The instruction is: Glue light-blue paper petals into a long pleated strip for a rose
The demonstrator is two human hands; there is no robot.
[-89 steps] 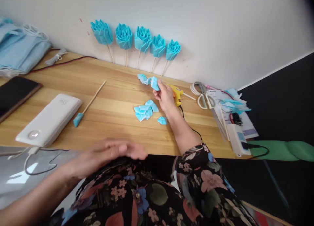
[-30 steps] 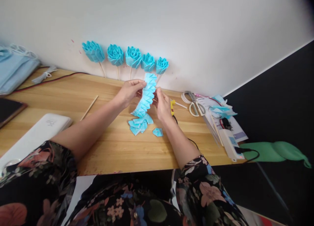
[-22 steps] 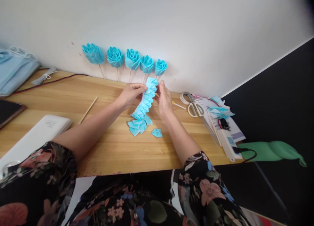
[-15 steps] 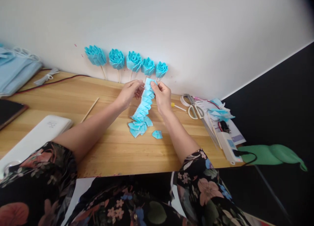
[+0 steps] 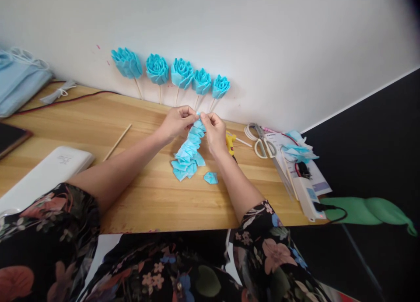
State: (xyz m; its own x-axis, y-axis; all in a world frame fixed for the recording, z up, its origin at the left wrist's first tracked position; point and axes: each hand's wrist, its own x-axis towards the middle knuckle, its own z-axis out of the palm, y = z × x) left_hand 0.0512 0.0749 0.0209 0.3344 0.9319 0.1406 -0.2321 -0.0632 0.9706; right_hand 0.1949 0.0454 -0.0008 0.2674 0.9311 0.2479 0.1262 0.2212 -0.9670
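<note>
In the head view, with hours read around a pale-blue, zigzag-folded strip of thin sheet material (image 5: 193, 141): gripped at the upper tip, toward twelve o'clock, in closed thumb-and-finger pinches of both the left hand (image 5: 176, 121) and the right hand (image 5: 215, 131), set close together. Slanting down from the pinch to a light-blue pile of folded pieces (image 5: 183, 170) at about seven o'clock, on a brown wood-grain tabletop (image 5: 164, 208); overlapped too closely to tell whether joined.

Reaching in from eight o'clock with the bare left forearm (image 5: 121, 170) outstretched, wrist nearly straight, thumb uppermost and fingers curled under. Reaching in from between four and five with the bare right forearm (image 5: 241, 186) angled up more steeply, forefinger crooked and thumb pointing toward eleven. Covered toward the elbows by black, flower-printed fabric sleeves (image 5: 49, 245).

Surrounded by a small blue folded piece (image 5: 210, 177) at five, a yellow plastic glue gun (image 5: 230, 139) at three and a thin wooden stick (image 5: 117, 142) at nine. Backed toward twelve by five bright-blue folded flowers (image 5: 182, 74) on wooden stems.
</note>
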